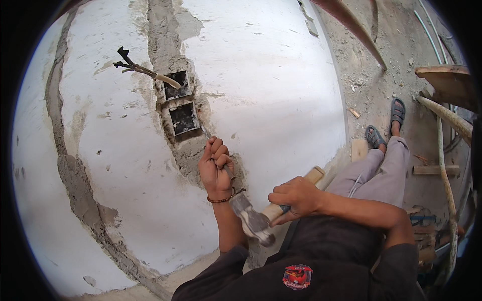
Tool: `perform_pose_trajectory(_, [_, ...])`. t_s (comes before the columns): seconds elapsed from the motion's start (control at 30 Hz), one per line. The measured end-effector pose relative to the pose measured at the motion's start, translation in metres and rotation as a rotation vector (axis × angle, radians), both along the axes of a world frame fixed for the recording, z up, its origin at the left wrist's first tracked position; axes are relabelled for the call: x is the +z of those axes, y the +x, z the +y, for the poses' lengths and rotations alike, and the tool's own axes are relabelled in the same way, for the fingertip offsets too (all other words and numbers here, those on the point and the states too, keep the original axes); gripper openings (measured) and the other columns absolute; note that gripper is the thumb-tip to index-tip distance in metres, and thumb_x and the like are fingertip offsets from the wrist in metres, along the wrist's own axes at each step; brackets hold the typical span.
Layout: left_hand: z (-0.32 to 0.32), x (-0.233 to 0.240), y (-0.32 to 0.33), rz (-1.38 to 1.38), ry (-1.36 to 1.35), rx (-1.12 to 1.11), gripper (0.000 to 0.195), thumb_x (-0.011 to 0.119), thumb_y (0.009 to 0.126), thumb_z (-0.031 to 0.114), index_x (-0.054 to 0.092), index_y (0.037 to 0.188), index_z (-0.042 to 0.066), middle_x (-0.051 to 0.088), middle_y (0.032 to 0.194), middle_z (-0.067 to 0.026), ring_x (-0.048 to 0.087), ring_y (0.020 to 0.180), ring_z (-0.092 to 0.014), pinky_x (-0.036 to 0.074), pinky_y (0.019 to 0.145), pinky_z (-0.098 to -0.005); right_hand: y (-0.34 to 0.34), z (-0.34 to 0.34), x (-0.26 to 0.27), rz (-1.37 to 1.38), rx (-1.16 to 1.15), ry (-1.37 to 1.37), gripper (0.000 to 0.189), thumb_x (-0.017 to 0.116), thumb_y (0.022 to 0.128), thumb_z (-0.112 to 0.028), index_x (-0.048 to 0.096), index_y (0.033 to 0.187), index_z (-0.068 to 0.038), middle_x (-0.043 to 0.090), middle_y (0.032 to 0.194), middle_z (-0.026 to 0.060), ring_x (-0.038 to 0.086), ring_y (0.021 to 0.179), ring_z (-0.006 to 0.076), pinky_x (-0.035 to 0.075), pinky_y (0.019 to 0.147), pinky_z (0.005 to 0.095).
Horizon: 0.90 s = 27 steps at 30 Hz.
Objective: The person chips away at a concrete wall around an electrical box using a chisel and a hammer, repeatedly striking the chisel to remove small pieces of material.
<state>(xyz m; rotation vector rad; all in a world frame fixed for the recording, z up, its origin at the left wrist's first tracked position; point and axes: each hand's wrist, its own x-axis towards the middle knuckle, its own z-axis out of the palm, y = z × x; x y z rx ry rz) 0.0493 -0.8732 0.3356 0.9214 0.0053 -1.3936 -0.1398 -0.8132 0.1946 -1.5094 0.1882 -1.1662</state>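
Note:
My left hand is closed around a metal chisel, whose tip meets the wall at the lower right corner of an empty recessed electrical box. The chisel's butt end sticks out below my fingers. A second box sits just above, with a pale sheathed cable coming out and splitting into dark-ended wires. My right hand grips the wooden handle of a hammer, its metal head beside my left wrist. The hammer head does not touch the chisel.
Rough mortar channels run through the white wall. Rubble covers the floor at upper right, near my sandalled feet. Wooden poles, a board and scrap wood stand or lie at the right.

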Motion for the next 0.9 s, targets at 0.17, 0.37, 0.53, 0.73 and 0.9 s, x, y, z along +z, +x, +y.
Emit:
perform_pose_trajectory(0.17, [0.008,0.0,0.014,-0.211,0.101,-0.161,0.015,0.036,0.104,0.017,0.042,0.102,0.004,0.027,0.07,0.0027,0.024,0.056,-0.006,0.022,0.042,-0.019,0.005,-0.014,-0.011,0.189,0.056,0.049,0.051,0.065,0.078,-0.059,0.054,0.085,-0.01,0.056,0.064,0.0075,0.059,0.06,0.0323,0.044,0.051,0.0428])
perform_pose_trajectory(0.37, [0.042,0.015,-0.012,-0.402,0.42,-0.45,0.019,0.039,0.103,0.025,0.044,0.102,0.007,0.027,0.067,0.0046,0.02,0.049,-0.003,0.017,0.036,-0.0164,-0.017,0.018,-0.023,0.132,0.259,0.16,0.045,0.069,0.079,-0.051,0.052,0.084,-0.009,0.056,0.066,0.0103,0.058,0.063,0.0351,0.042,0.053,0.0428])
perform_pose_trajectory(0.53, [0.036,0.005,-0.01,-0.104,0.1,-0.096,0.018,0.039,0.103,0.02,0.045,0.1,0.004,0.03,0.07,0.001,0.028,0.057,-0.007,0.03,0.047,-0.019,-0.045,0.027,-0.001,0.11,0.365,0.317,0.04,0.069,0.082,-0.038,0.053,0.092,-0.004,0.059,0.072,0.0176,0.059,0.069,0.0409,0.045,0.06,0.0452])
perform_pose_trajectory(0.73, [0.015,0.007,-0.016,0.259,-0.087,0.122,0.014,0.04,0.101,0.013,0.043,0.095,0.001,0.032,0.072,-0.002,0.031,0.062,-0.011,0.036,0.055,-0.0235,-0.078,0.008,0.041,0.193,0.263,0.257,0.045,0.067,0.083,-0.032,0.054,0.11,0.002,0.062,0.085,0.0219,0.06,0.077,0.0424,0.048,0.067,0.0451])
perform_pose_trajectory(0.9, [-0.001,0.006,-0.021,0.412,-0.189,0.24,0.014,0.041,0.101,0.012,0.043,0.093,0.001,0.032,0.071,-0.0024,0.031,0.061,-0.012,0.035,0.054,-0.0249,-0.093,-0.011,0.079,0.242,0.088,0.354,0.048,0.069,0.077,-0.027,0.056,0.11,0.006,0.063,0.09,0.0225,0.063,0.08,0.0391,0.049,0.068,0.0415])
